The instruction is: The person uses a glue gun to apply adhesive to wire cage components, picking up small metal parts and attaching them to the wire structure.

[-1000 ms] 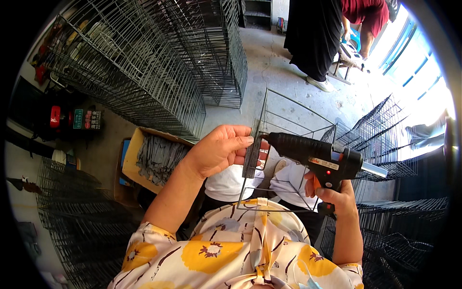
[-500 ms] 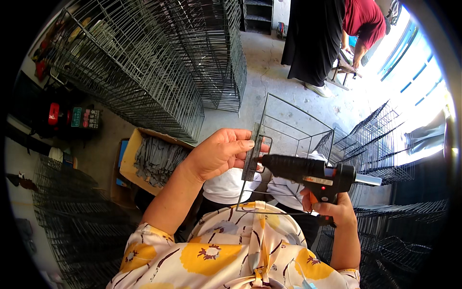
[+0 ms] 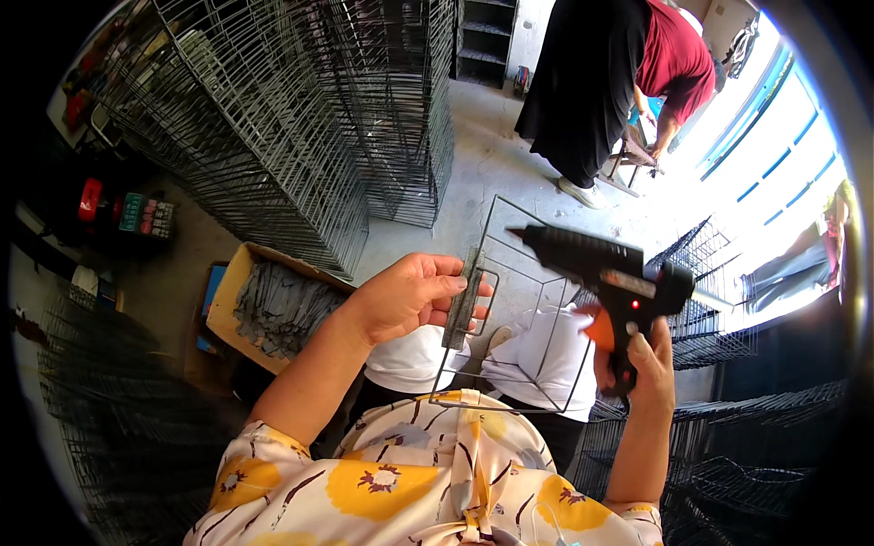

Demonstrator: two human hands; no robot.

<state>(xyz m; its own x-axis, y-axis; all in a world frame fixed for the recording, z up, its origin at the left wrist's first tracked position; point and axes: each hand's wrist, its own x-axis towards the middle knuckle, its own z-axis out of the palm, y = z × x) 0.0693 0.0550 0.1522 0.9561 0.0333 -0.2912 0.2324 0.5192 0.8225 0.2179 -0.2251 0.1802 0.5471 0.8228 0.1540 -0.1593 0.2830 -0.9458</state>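
Observation:
My left hand (image 3: 411,293) pinches a narrow grey strip (image 3: 462,308) against the upright bar of a wire frame basket (image 3: 537,300) that rests on my lap. My right hand (image 3: 642,364) grips the handle of a black glue gun (image 3: 596,264) with an orange trigger and a small red light. The gun's nozzle points left, a little above and to the right of the strip, apart from it.
An open cardboard box (image 3: 229,296) of grey strips sits on the floor at my left. Tall stacks of wire racks (image 3: 300,118) stand behind it. More wire baskets (image 3: 719,318) pile up at the right. A person in black and red (image 3: 610,82) bends over beyond.
My right hand has lifted the glue gun up and away from the strip, and its nozzle now sits higher. My left hand keeps the strip on the wire frame.

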